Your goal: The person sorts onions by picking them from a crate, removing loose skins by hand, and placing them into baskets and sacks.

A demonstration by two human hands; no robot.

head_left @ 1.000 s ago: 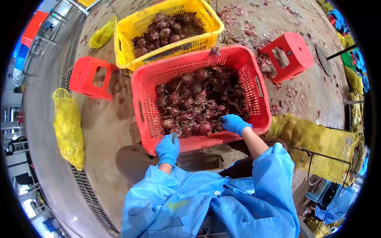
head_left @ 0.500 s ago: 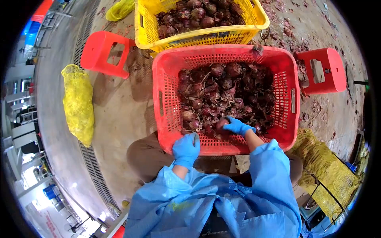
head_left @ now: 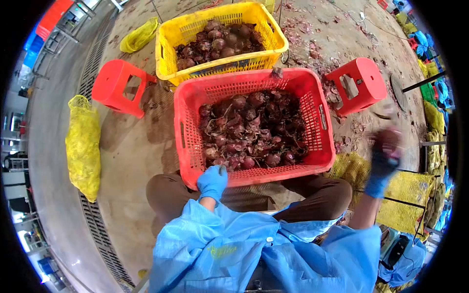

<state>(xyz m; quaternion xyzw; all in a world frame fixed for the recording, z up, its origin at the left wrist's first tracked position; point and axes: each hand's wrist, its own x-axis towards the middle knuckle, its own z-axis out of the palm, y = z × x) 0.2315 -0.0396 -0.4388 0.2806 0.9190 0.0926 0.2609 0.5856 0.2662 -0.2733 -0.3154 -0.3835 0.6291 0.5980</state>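
My left hand (head_left: 213, 181), in a blue glove, is closed at the near left corner of a red plastic crate (head_left: 254, 181). A dark spot shows by its thumb; whatever lies inside the fingers is hidden. Off to the right of the crate, my right hand (head_left: 382, 168), also blue-gloved, is smeared by motion. It grips a reddish-purple onion (head_left: 388, 140), blurred as well. Many red onions (head_left: 248, 162) with loose dry skins and roots lie in the red crate.
Behind stands a yellow crate (head_left: 168, 46) of onions. Red stools (head_left: 114, 85) flank the crates, the other stool (head_left: 360, 84) at right. A full yellow mesh sack (head_left: 83, 149) lies left, more yellow mesh (head_left: 403, 200) at right. Onion skins litter the floor.
My right hand has left the red crate and swung far right, carrying an onion. My left hand stays at the crate's near corner. The view has shifted to the right.
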